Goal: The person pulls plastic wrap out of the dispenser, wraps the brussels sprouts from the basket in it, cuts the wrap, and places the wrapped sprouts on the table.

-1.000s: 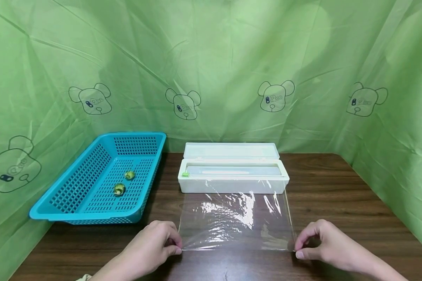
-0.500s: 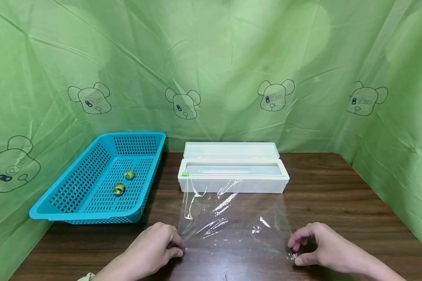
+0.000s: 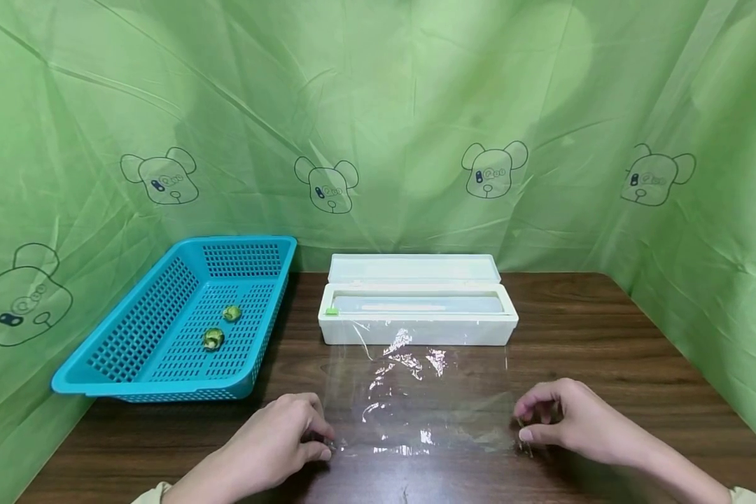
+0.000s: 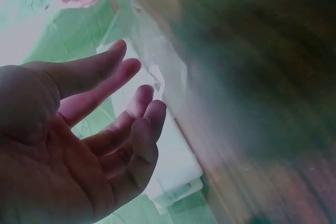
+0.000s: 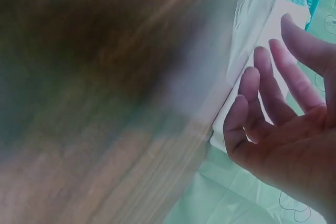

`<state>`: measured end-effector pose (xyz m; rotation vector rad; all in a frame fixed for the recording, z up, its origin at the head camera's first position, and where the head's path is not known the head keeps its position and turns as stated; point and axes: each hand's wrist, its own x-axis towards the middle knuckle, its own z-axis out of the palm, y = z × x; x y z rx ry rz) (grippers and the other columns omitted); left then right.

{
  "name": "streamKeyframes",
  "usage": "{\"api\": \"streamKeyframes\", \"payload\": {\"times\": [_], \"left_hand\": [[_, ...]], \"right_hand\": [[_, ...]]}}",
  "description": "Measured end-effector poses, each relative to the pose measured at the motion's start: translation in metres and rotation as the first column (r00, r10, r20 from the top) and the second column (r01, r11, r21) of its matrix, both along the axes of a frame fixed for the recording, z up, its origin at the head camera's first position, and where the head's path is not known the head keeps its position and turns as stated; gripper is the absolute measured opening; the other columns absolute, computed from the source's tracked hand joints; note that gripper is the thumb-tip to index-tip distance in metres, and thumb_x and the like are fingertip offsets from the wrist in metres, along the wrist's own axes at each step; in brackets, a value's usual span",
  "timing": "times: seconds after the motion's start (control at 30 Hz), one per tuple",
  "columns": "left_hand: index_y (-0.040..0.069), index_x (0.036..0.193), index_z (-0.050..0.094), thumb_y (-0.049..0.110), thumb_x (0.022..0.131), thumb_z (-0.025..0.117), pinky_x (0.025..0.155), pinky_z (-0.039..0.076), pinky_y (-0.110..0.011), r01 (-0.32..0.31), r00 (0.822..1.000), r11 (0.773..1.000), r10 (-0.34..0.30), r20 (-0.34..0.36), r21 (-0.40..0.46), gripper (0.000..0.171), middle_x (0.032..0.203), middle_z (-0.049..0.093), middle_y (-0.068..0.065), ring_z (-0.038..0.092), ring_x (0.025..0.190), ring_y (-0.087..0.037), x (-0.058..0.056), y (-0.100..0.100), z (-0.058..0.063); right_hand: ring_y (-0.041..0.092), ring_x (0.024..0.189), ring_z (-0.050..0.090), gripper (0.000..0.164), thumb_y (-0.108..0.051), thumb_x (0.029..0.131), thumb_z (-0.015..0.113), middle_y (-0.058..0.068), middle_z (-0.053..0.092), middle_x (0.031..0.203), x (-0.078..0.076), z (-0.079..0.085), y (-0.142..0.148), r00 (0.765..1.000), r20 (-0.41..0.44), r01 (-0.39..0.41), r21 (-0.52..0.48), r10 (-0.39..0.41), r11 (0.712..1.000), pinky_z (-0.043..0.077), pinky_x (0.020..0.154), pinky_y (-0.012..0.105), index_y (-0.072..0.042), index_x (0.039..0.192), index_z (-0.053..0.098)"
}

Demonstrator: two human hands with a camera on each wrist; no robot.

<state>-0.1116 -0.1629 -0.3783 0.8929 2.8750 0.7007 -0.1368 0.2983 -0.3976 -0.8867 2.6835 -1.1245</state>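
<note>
**Flimsy film, loose fingers**

The clear film [image 3: 409, 399] lies slack over the table [image 3: 605, 329] between the hands, reaching the front of the white box [image 3: 416, 332]. I judge it nearly weightless, soft, clingy, easily torn; I'd pinch its near corners. Left hand [image 3: 283, 434] and right hand [image 3: 576, 423] both look released, thumbs apart from fingertips. Its edges (mostly glare, from here) fade out; I can't tell whether it's severed.

1. On the left of the tabletop [image 3: 611, 336]: basket [image 3: 157, 388].
2. Inside the basket, on its floor: front item [image 3: 213, 339], with rear item [image 3: 232, 313] behind and slightly right.
3. Right of the basket, toward the tabletop's back edge: film box [image 3: 441, 332], with lid [image 3: 416, 269] behind.
4. Before the film box, extending from its front: film sheet [image 3: 416, 399].
5. Beside the sheet's near corners: left hand [image 3: 283, 435] at left, right hand [image 3: 570, 422] at right.
6. Behind and along both sides: curtain [image 3: 390, 84].
</note>
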Motion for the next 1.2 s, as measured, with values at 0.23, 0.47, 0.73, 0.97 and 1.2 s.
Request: {"api": "streamKeyframes", "payload": {"times": [0.23, 0.47, 0.73, 0.97, 1.2], "left_hand": [[0.014, 0.127, 0.076, 0.026, 0.091, 0.084, 0.082, 0.056, -0.043, -0.103, 0.993, 0.994, 0.101, -0.068, -0.031, 0.039, 0.107, 0.063, 0.007, 0.061, 0.099, -0.015, -0.016, 0.008, 0.005], [0.015, 0.148, 0.061, 0.028, 0.087, 0.088, 0.088, 0.052, -0.054, -0.142, 0.987, 0.969, 0.122, -0.105, -0.204, 0.068, 0.133, 0.054, -0.014, 0.050, 0.120, -0.035, -0.031, 0.013, -0.007], [0.017, 0.147, 0.063, 0.030, 0.081, 0.092, 0.087, 0.049, -0.054, -0.129, 0.991, 0.949, 0.131, -0.012, -0.289, 0.073, 0.129, 0.051, -0.012, 0.046, 0.121, -0.035, -0.034, 0.013, -0.011], [0.016, 0.145, 0.065, 0.032, 0.079, 0.093, 0.088, 0.050, -0.055, -0.122, 0.992, 0.952, 0.123, -0.013, -0.281, 0.073, 0.125, 0.051, -0.010, 0.047, 0.119, -0.034, -0.034, 0.012, -0.013], [0.016, 0.144, 0.065, 0.032, 0.080, 0.093, 0.090, 0.050, -0.056, -0.120, 0.993, 0.958, 0.120, -0.015, -0.260, 0.072, 0.128, 0.053, -0.010, 0.048, 0.122, -0.035, -0.029, 0.010, -0.013]], "right_hand": [[0.009, 0.078, 0.052, 0.046, -0.033, 0.082, 0.092, -0.009, 0.063, 0.101, -0.010, 0.001, -0.007, 0.981, -0.157, 0.133, 0.131, -0.112, 0.982, 0.044, 0.065, 0.027, -0.017, 0.122, 0.076], [0.011, 0.090, 0.048, 0.064, -0.043, 0.079, 0.092, -0.007, 0.053, 0.106, -0.012, -0.006, -0.012, 0.970, -0.191, 0.193, 0.243, -0.148, 0.951, 0.042, 0.071, 0.029, -0.017, 0.134, 0.073], [0.010, 0.089, 0.046, 0.063, -0.045, 0.079, 0.091, -0.006, 0.052, 0.106, -0.011, -0.011, -0.011, 0.971, -0.196, 0.188, 0.261, -0.139, 0.947, 0.042, 0.070, 0.029, -0.016, 0.133, 0.075], [0.012, 0.095, 0.049, 0.067, -0.049, 0.076, 0.092, -0.007, 0.052, 0.108, -0.011, -0.013, -0.011, 0.972, -0.179, 0.201, 0.298, -0.152, 0.933, 0.048, 0.078, 0.034, -0.018, 0.133, 0.075], [0.013, 0.096, 0.050, 0.070, -0.050, 0.074, 0.092, -0.006, 0.051, 0.109, -0.009, -0.015, -0.009, 0.973, -0.191, 0.182, 0.302, -0.127, 0.936, 0.049, 0.078, 0.035, -0.014, 0.132, 0.075]]}}
